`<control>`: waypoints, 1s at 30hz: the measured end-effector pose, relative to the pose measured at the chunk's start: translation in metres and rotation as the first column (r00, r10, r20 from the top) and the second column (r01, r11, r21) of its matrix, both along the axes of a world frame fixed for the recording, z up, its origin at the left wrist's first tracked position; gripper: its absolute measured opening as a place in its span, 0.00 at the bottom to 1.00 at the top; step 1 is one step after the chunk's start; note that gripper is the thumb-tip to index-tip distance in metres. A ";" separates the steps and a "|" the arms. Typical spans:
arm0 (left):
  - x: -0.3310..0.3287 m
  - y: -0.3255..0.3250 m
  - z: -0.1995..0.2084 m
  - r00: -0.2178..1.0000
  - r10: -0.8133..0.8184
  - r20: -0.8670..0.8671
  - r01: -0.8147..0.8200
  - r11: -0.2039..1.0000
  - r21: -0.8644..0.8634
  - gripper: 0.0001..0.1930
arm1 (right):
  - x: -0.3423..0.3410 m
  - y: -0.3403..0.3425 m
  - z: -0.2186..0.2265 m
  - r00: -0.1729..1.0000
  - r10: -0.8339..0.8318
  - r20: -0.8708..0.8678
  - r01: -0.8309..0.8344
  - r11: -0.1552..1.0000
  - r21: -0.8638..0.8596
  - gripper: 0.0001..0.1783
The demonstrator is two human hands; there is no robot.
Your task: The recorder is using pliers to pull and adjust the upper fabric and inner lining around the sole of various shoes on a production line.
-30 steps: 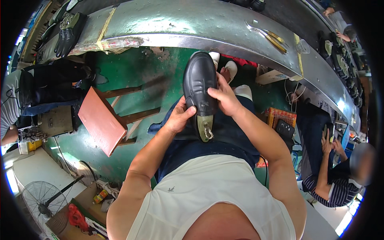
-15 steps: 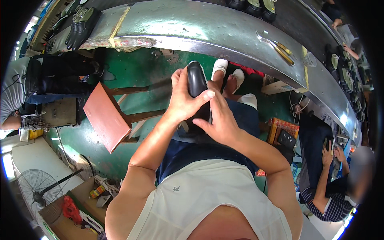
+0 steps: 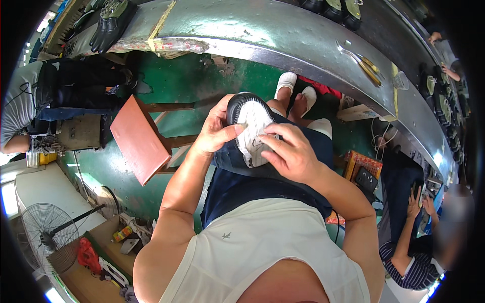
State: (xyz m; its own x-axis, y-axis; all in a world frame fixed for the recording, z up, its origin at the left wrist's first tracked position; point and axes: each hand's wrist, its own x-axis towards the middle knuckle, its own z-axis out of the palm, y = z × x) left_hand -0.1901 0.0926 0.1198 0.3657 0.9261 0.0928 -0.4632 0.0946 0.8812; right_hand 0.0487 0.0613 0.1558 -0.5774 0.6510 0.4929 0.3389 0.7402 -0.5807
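A black shoe (image 3: 256, 118) is tilted with its underside toward me, above my lap. Its bottom is white and ribbed, with dark marks, and black gathered leather runs round the toe edge. My left hand (image 3: 214, 132) grips it from the left, thumb pressed on the white bottom and fingers curled behind. At the right, my right hand (image 3: 295, 154) has its fingers bent and apart, the tips at the white surface. Whether every tip touches cannot be told. The shoe's upper is turned away from view.
Ahead runs a metal bench (image 3: 222, 25) carrying pincers (image 3: 359, 63) and several black shoes (image 3: 113, 25). A brown stool (image 3: 141, 141) stands left, a fan (image 3: 48, 240) lower left. People sit or stand at both sides, one in a striped shirt (image 3: 409, 267) at right.
The shoe has turned over from its black upper to its white underside and come nearer me. My right hand has shifted from its side to over the bottom. The whole view has shifted slightly.
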 end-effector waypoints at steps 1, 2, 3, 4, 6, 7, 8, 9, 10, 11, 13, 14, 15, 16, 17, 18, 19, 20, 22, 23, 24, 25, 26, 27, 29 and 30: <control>-0.002 -0.001 0.001 1.000 0.003 0.001 -0.003 1.000 -0.002 0.33 | 0.001 0.002 0.001 0.999 -0.024 -0.036 0.024 1.000 -0.006 0.21; -0.003 -0.003 0.001 1.000 -0.027 0.006 0.027 1.000 0.013 0.33 | 0.002 0.004 0.002 0.996 -0.048 -0.071 0.047 0.999 -0.014 0.21; -0.005 -0.004 0.003 0.998 -0.059 0.011 0.058 0.998 0.028 0.33 | 0.001 0.007 0.007 0.992 -0.074 -0.101 0.072 0.997 -0.019 0.20; -0.007 -0.006 0.005 0.998 -0.057 0.012 0.056 0.998 0.025 0.33 | 0.000 0.009 0.011 0.987 -0.088 -0.134 0.085 0.996 -0.026 0.20; -0.009 -0.012 0.010 0.993 -0.099 -0.070 0.106 0.990 0.097 0.33 | -0.001 0.014 0.014 0.978 -0.102 -0.183 0.095 0.994 -0.048 0.18; -0.008 -0.017 0.014 0.992 -0.086 -0.091 0.097 0.989 0.116 0.34 | -0.001 0.016 0.015 0.976 -0.080 -0.204 0.061 0.993 -0.102 0.17; -0.009 -0.022 0.009 0.990 -0.101 -0.100 0.111 0.989 0.098 0.36 | -0.003 0.018 0.016 0.976 -0.082 -0.202 0.061 0.992 -0.108 0.17; -0.008 -0.026 0.013 0.987 -0.127 -0.096 0.134 0.988 0.072 0.37 | -0.007 0.019 0.018 0.953 -0.058 -0.298 -0.007 0.977 -0.213 0.16; -0.006 -0.030 0.018 0.984 -0.154 -0.091 0.159 0.986 0.045 0.37 | -0.010 0.020 0.018 0.918 -0.047 -0.393 -0.084 0.947 -0.309 0.15; -0.004 -0.034 0.019 0.982 -0.143 -0.122 0.151 0.987 0.053 0.37 | -0.012 0.019 0.015 0.899 -0.042 -0.437 -0.140 0.915 -0.377 0.14; -0.003 -0.039 0.020 0.980 -0.134 -0.144 0.146 0.987 0.073 0.37 | -0.012 0.017 0.016 0.878 -0.035 -0.478 -0.207 0.872 -0.444 0.14; -0.001 -0.042 0.020 0.978 -0.125 -0.169 0.143 0.985 0.098 0.37 | -0.012 0.015 0.017 0.853 -0.031 -0.521 -0.275 0.822 -0.499 0.14; 0.000 -0.043 0.020 0.971 -0.097 -0.217 0.121 0.987 0.103 0.38 | -0.011 0.015 0.017 0.855 -0.035 -0.518 -0.272 0.820 -0.504 0.14; 0.001 -0.044 0.018 0.972 -0.100 -0.213 0.123 0.987 0.099 0.38 | -0.010 0.015 0.018 0.845 -0.030 -0.535 -0.302 0.797 -0.523 0.15; 0.001 -0.045 0.016 0.959 -0.076 -0.273 0.122 0.980 0.155 0.39 | -0.009 0.015 0.018 0.834 -0.027 -0.551 -0.333 0.773 -0.541 0.15; 0.002 -0.046 0.015 0.942 -0.047 -0.331 0.123 0.970 0.212 0.39 | -0.008 0.014 0.019 0.835 -0.030 -0.549 -0.330 0.771 -0.544 0.15; 0.006 -0.048 0.013 0.938 -0.007 -0.347 0.101 0.963 0.251 0.40 | -0.008 0.012 0.021 0.834 -0.034 -0.551 -0.339 0.757 -0.559 0.15; 0.007 -0.049 0.012 0.939 -0.010 -0.345 0.101 0.964 0.247 0.40 | -0.008 0.011 0.022 0.832 -0.037 -0.553 -0.348 0.741 -0.574 0.15; 0.011 -0.047 0.017 0.930 0.000 -0.369 0.132 0.933 0.335 0.40 | -0.007 0.009 0.022 0.842 -0.051 -0.538 -0.334 0.733 -0.592 0.14; 0.011 -0.047 0.018 0.921 -0.018 -0.390 0.153 0.936 0.317 0.40 | -0.006 0.009 0.022 0.850 -0.055 -0.524 -0.326 0.726 -0.605 0.14; 0.012 -0.047 0.019 0.922 -0.023 -0.387 0.155 0.937 0.314 0.40 | -0.005 0.008 0.022 0.858 -0.060 -0.510 -0.317 0.720 -0.618 0.14; 0.013 -0.047 0.019 0.925 -0.018 -0.380 0.151 0.934 0.323 0.41 | -0.006 0.007 0.020 0.859 -0.064 -0.508 -0.313 0.718 -0.621 0.14; 0.015 -0.047 0.019 0.928 -0.012 -0.373 0.145 0.932 0.332 0.41 | -0.007 0.005 0.017 0.853 -0.067 -0.517 -0.309 0.734 -0.605 0.14; 0.015 -0.048 0.017 0.928 -0.013 -0.371 0.145 0.933 0.329 0.41 | -0.007 0.004 0.016 0.847 -0.068 -0.527 -0.307 0.748 -0.588 0.15; 0.018 -0.049 0.014 0.946 0.037 -0.323 0.098 0.914 0.394 0.42 | -0.002 0.003 0.016 0.848 -0.030 -0.529 -0.355 0.708 -0.610 0.16; 0.017 -0.048 0.013 0.946 0.037 -0.321 0.098 0.914 0.393 0.42 | -0.001 0.005 0.016 0.846 0.009 -0.534 -0.402 0.669 -0.626 0.16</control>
